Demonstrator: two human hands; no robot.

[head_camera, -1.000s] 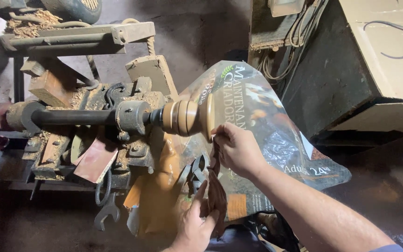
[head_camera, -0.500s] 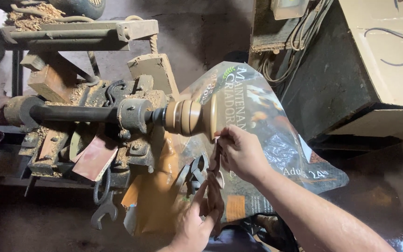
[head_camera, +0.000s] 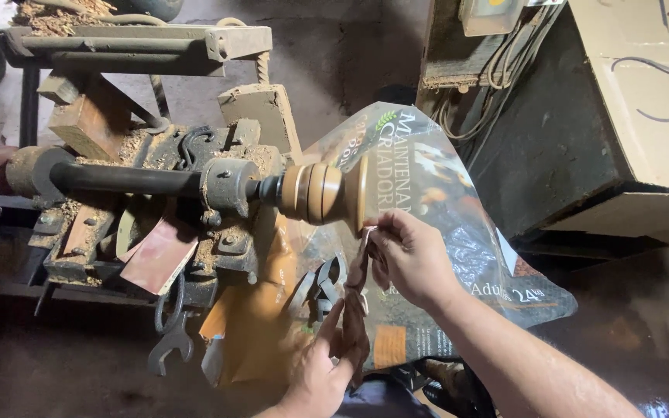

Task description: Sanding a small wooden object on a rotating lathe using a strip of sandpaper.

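Here: right hand pinching top end of brown sandpaper strip just under flared rim of turned wooden piece on lathe. Left hand gripping strip's lower end. Printed plastic sack behind.

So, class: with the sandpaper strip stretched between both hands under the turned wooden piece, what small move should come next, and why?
Probably lift the right hand so the sandpaper strip presses against the rim of the turned wooden piece: its top end sits just below that rim, while the left hand holds the bottom.
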